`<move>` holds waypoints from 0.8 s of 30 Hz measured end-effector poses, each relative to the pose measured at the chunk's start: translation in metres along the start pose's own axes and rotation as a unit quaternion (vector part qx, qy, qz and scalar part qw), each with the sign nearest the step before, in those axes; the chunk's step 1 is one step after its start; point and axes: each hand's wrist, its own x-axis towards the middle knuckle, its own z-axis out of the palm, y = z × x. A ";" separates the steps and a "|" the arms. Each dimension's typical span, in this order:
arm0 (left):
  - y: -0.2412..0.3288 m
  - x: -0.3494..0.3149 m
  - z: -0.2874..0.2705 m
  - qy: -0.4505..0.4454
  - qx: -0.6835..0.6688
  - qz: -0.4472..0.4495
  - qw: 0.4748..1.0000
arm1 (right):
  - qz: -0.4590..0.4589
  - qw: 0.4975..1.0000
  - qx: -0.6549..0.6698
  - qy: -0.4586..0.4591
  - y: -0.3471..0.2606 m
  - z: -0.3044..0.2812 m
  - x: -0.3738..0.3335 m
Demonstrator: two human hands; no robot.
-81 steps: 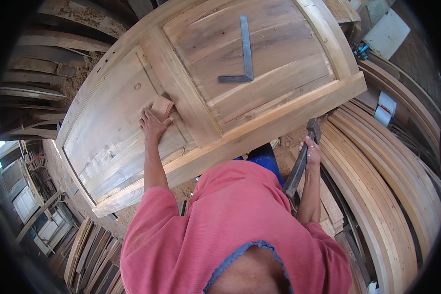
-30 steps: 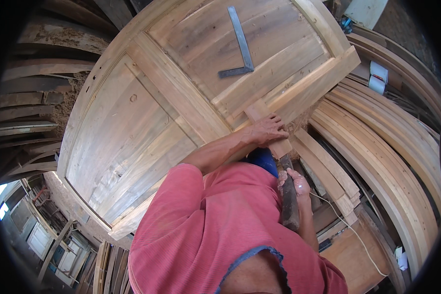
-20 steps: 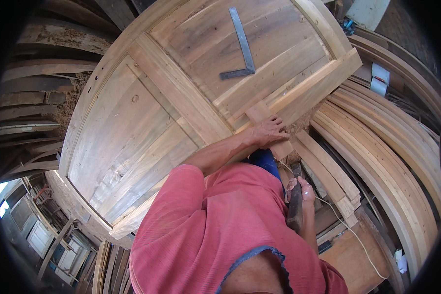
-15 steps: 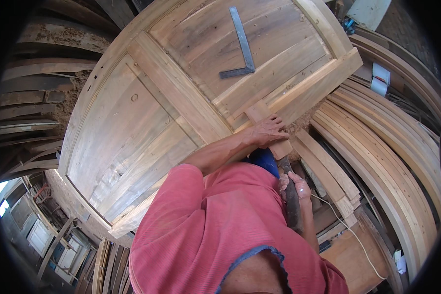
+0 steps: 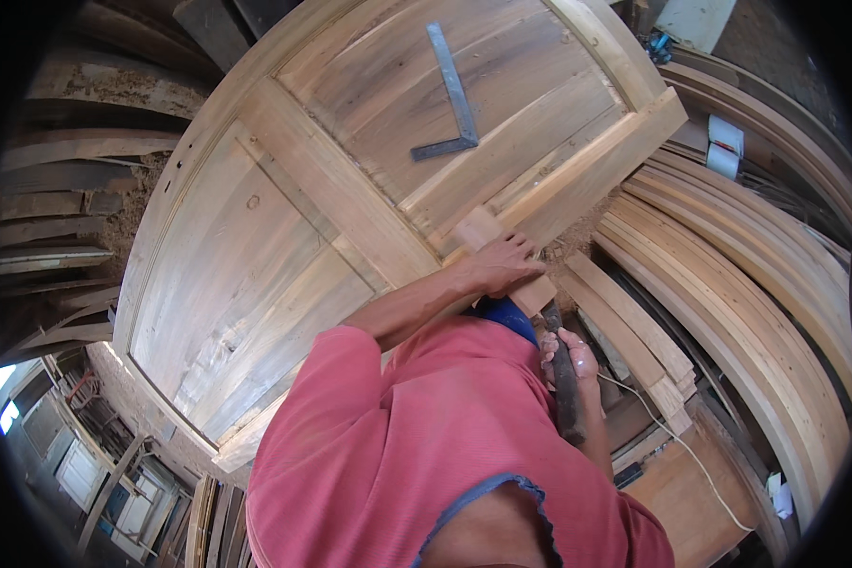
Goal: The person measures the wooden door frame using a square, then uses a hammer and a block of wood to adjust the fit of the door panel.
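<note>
My left hand (image 5: 507, 263) lies across a short, reddish-brown wooden board (image 5: 479, 227), its fingers bent over the far edge. The board slants across the near edge of a large panelled wooden door (image 5: 350, 170), and its near end reaches back to my waist. My right hand (image 5: 570, 356) is closed around a long, dark, worn tool (image 5: 566, 393) held close to my right side. Its upper end meets or lies just under the board's near end; I cannot tell its kind. On the door's far panel rests a metal try square (image 5: 456, 104).
Long planks (image 5: 729, 275) are stacked at the right, with shorter boards (image 5: 630, 331) nearer me. A pale cord (image 5: 658, 419) runs over a brown sheet (image 5: 686, 483) at lower right. More timber (image 5: 52, 189) and sawdust lie along the left.
The view has shifted slightly, so the door and try square appear a little farther left. My left hand and the board sit slightly more to the left; both grips stay the same.
</note>
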 end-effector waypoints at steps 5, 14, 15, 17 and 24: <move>0.015 -0.086 -0.063 -0.008 -0.030 -0.217 0.976 | -0.145 0.979 -0.139 0.037 -0.029 0.000 0.013; -0.035 -0.192 -0.119 -0.010 0.104 -0.490 0.866 | -0.337 0.896 -0.290 0.006 -0.104 0.081 0.027; -0.043 -0.182 -0.121 0.032 0.107 -0.496 0.861 | -0.349 0.883 -0.314 0.002 -0.112 0.092 0.027; -0.058 -0.150 -0.133 0.128 0.117 -0.511 0.842 | -0.392 0.852 -0.348 -0.004 -0.119 0.120 0.027; -0.119 -0.019 -0.168 0.238 0.051 -0.529 0.813 | -0.414 0.765 -0.493 0.004 -0.211 0.219 0.052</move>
